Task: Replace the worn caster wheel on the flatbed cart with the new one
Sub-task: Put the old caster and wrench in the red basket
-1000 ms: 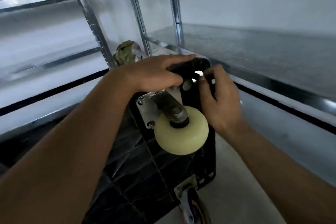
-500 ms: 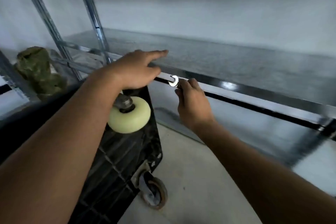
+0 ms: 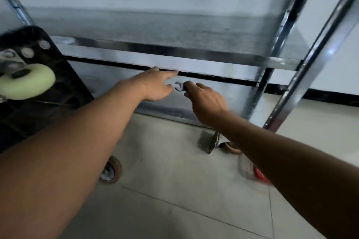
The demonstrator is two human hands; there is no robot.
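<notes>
The black flatbed cart (image 3: 44, 106) stands tipped up at the left, with a pale yellow-white caster wheel (image 3: 27, 83) on its metal mounting plate (image 3: 9, 56). A brown worn caster wheel (image 3: 111, 170) shows at the cart's lower corner by the floor. My right hand (image 3: 206, 101) grips a small open-end wrench (image 3: 179, 86), whose jaw sticks out to the left. Just left of the wrench, my left hand (image 3: 157, 85) reaches forward with fingers extended, its fingertips near the metal shelf's front rail (image 3: 194, 64).
A metal shelving unit (image 3: 174, 31) fills the view ahead, with an upright post (image 3: 303, 72) at the right. On the tiled floor under my right forearm lie a brown wheel on a metal bracket (image 3: 217, 142) and a red and white item (image 3: 252, 172).
The view has swung right, away from the cart. Both hands left the caster and moved toward the shelf; the right hand still holds the wrench.
</notes>
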